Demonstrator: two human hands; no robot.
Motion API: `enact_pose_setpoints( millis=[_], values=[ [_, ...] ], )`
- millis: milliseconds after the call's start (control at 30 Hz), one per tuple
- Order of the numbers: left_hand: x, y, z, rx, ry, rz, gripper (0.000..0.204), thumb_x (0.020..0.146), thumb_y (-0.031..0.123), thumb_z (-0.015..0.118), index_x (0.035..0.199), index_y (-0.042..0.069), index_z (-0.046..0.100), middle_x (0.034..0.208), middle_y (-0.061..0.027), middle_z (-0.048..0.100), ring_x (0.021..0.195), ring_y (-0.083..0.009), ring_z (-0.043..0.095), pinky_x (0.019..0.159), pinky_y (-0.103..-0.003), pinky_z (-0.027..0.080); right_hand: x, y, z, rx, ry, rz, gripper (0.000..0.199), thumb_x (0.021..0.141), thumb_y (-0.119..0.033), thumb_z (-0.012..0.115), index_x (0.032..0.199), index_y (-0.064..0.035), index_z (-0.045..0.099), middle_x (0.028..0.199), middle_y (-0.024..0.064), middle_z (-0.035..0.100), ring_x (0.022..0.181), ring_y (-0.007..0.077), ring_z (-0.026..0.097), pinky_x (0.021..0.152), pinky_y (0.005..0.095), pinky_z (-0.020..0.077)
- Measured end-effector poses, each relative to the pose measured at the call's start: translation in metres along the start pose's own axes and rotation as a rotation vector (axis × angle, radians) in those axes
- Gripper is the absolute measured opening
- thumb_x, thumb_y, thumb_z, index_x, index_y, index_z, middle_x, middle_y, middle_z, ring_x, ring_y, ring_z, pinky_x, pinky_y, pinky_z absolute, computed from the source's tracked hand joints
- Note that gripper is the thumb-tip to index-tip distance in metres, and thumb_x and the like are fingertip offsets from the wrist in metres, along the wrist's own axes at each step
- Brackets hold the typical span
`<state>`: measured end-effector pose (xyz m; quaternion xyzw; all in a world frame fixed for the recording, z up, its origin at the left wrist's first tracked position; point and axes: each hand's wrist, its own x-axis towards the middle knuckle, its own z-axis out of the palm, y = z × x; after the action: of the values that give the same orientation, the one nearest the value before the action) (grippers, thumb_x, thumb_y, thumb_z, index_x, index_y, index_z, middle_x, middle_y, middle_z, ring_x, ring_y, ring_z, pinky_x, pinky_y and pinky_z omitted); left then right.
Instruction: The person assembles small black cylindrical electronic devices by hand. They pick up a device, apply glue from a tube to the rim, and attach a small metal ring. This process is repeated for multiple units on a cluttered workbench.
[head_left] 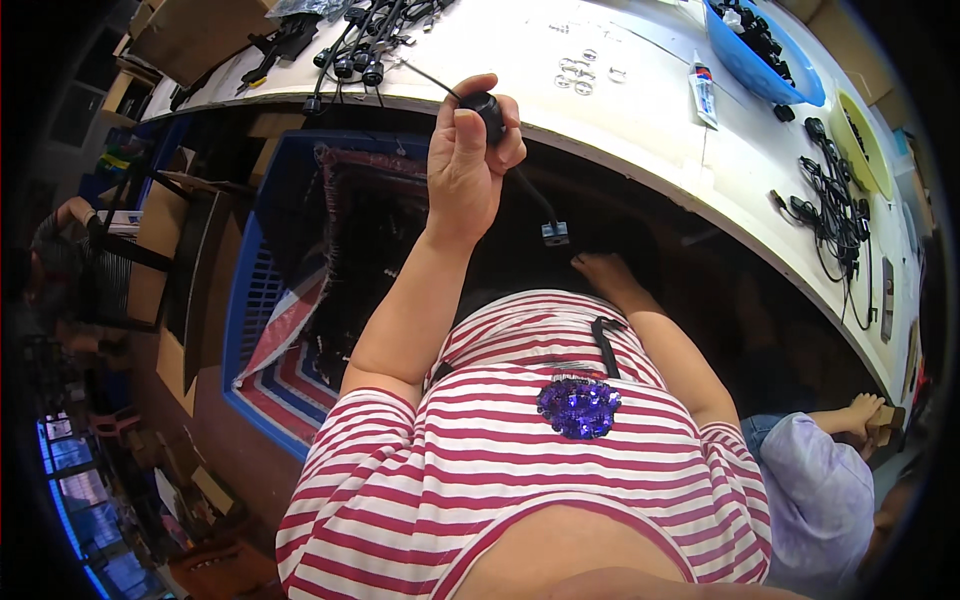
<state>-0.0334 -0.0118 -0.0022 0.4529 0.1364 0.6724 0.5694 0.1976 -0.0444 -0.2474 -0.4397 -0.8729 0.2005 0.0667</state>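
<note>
In the head view, the left hand [468,150] is grasping a rounded black piece [486,117] by the white bench's [600,125] near edge; below, a black cable [537,195] is ending in a grey rectangular connector [555,234]. The right hand [602,271] is hovering in shadow near the connector; whether it is grasping anything, I cannot tell. Small shiny rings [583,88] are lying on the bench.

In the left hand [468,160], a device [486,116] is held near the worktop [640,125], on which cables [345,66] are heaped at left, rings [575,72] are placed further right, and a tube [703,95] is laid before a basin [752,80].
</note>
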Motion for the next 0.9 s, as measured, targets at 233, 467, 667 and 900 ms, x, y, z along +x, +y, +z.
enact_pose_setpoints(
  millis=[233, 467, 667, 900],
  values=[
    [-0.003, 0.008, -0.004, 0.030, -0.001, -0.004, 0.053, 0.083, 0.044, 0.052, 0.119, 0.007, 0.041, 0.085, -0.0048, 0.049, 0.059, -0.0082, 0.038, 0.056, -0.021, 0.032, 0.001, -0.006, -0.005, -0.062, -0.208, 0.108, 0.032, 0.087, -0.033, 0.046, 0.105, -0.0104, 0.060, 0.096, 0.0121, 0.063, 0.089, 0.0274, 0.060, 0.082, 0.0426, 0.0405],
    [-0.029, -0.021, 0.008, 0.154, 0.026, -0.238, 0.055, 0.082, 0.046, 0.057, 0.114, 0.004, 0.044, 0.076, -0.0037, 0.048, 0.055, -0.0078, 0.037, 0.049, -0.020, 0.031, -0.006, -0.075, -0.144, 0.433, 0.276, -0.063, 0.024, 0.082, -0.009, 0.055, 0.105, -0.0021, 0.058, 0.093, 0.0135, 0.062, 0.085, 0.0294, 0.060, 0.080, 0.0332, 0.0456],
    [-0.061, -0.060, 0.011, 0.189, -0.204, -0.401, 0.033, 0.090, 0.029, 0.050, 0.112, 0.004, 0.046, 0.086, 0.0004, 0.048, 0.074, -0.0073, 0.044, 0.064, -0.021, 0.037, 0.012, -0.129, -0.227, 0.403, 0.600, -0.210, 0.030, 0.076, -0.016, 0.063, 0.103, -0.0053, 0.060, 0.091, 0.0103, 0.061, 0.089, 0.0243, 0.057, 0.082, 0.0348, 0.0432],
    [-0.077, -0.089, -0.007, 0.346, -0.238, -0.451, 0.037, 0.081, 0.002, 0.056, 0.116, 0.003, 0.046, 0.100, -0.0010, 0.051, 0.089, -0.0092, 0.049, 0.077, -0.024, 0.043, 0.027, -0.118, -0.200, 0.510, 0.545, -0.212, 0.012, 0.073, -0.016, 0.065, 0.074, -0.0045, 0.066, 0.071, 0.0088, 0.063, 0.067, 0.0234, 0.058, 0.064, 0.0320, 0.0457]
  ],
)
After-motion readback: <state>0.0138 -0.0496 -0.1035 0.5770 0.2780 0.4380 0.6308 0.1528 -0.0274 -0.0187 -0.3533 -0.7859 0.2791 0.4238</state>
